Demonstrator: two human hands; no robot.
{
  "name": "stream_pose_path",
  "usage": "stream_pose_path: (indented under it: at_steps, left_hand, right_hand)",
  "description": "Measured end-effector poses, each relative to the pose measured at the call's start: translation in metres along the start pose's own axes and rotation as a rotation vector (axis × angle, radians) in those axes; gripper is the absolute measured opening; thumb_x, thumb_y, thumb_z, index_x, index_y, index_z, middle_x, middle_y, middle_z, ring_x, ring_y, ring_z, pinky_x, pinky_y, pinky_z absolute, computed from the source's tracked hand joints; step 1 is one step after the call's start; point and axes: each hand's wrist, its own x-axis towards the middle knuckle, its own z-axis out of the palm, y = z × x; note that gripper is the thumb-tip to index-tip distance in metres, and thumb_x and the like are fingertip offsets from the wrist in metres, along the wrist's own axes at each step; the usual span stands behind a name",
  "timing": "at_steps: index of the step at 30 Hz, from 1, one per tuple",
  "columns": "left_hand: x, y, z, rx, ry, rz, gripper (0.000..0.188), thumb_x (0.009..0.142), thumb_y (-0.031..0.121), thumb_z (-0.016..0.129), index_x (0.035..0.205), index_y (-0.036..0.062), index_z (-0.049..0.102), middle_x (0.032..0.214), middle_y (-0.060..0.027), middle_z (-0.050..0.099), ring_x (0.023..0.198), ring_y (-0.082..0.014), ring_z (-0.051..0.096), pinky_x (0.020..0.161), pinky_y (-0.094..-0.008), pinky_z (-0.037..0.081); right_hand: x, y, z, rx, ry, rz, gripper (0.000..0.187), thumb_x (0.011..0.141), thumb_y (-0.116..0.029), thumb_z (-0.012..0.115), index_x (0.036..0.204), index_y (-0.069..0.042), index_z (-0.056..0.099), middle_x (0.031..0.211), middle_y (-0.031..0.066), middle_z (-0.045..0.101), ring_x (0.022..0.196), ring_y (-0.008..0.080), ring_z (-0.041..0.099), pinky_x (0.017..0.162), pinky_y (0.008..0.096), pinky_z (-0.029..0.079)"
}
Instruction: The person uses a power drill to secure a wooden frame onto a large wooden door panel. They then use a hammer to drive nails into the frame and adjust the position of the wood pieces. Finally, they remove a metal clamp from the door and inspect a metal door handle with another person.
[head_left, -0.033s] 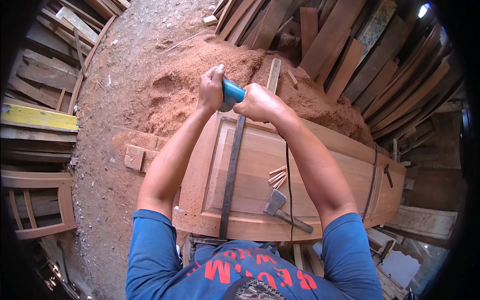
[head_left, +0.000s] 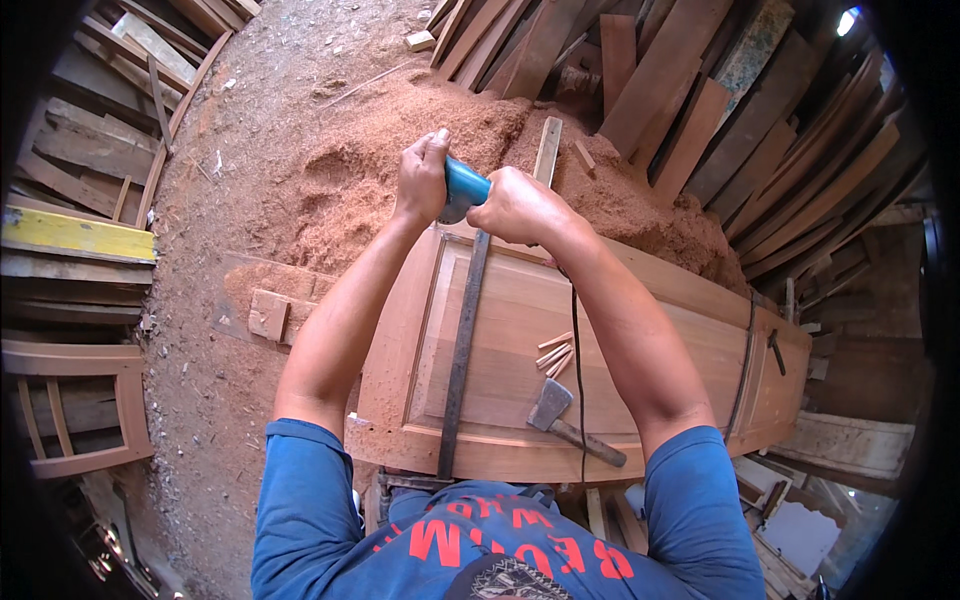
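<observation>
A corded power tool with a blue-green body (head_left: 466, 184) is held at the far left corner of a panelled wooden door (head_left: 520, 320). My left hand (head_left: 422, 178) is closed round its left end, thumb on top. My right hand (head_left: 524, 206) grips the other end, and a black cord (head_left: 577, 370) hangs from below it across the door. The working end is hidden, so I cannot tell its exact kind. Just below the hands, a dark metal bar clamp (head_left: 465, 350) spans the door. Several small wooden pegs (head_left: 556, 356) and a hatchet (head_left: 552, 402) lie on the panel.
Another clamp (head_left: 744, 365) crosses the door's right part, near a small dark tool (head_left: 776, 352). Reddish sawdust (head_left: 390, 130) is heaped beyond the door. Boards (head_left: 680, 120) lean at the back right. Stacked wood (head_left: 80, 240) and a slatted frame (head_left: 128, 405) stand at left.
</observation>
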Motion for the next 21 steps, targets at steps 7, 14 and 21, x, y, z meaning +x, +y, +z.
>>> stream_pose_path:
  at_steps: [7,14,21]
  left_hand:
    - [0.0,-0.002,0.002,-0.032,-0.006,-0.015,0.041,0.103,0.035,0.053,0.076,0.0048,0.057,0.066,0.0007,0.049,0.064,-0.0092,0.045,0.059,-0.0306,0.038]
    - [-0.001,0.003,0.006,-0.016,0.006,0.01,0.041,0.103,0.034,0.053,0.076,0.0041,0.058,0.066,0.0003,0.051,0.063,-0.0093,0.045,0.06,-0.0307,0.039]
    - [-0.005,0.005,0.0,0.005,0.0,-0.012,0.04,0.102,0.033,0.052,0.077,0.0027,0.061,0.064,-0.0034,0.057,0.062,-0.0111,0.05,0.06,-0.0315,0.042]
  right_hand:
    - [0.002,0.003,0.0,0.025,0.002,0.011,0.038,0.077,-0.023,0.07,0.099,0.007,0.073,0.096,0.0273,0.073,0.095,0.0358,0.073,0.083,0.0428,0.056]
    - [0.008,0.009,0.002,0.019,0.007,-0.007,0.031,0.078,-0.024,0.071,0.085,0.005,0.066,0.076,0.0186,0.067,0.07,0.0274,0.068,0.063,0.0411,0.054]
    - [0.012,0.01,0.01,-0.009,0.077,-0.052,0.032,0.078,-0.026,0.073,0.078,0.005,0.066,0.066,0.0163,0.065,0.062,0.0258,0.068,0.06,0.0407,0.054]
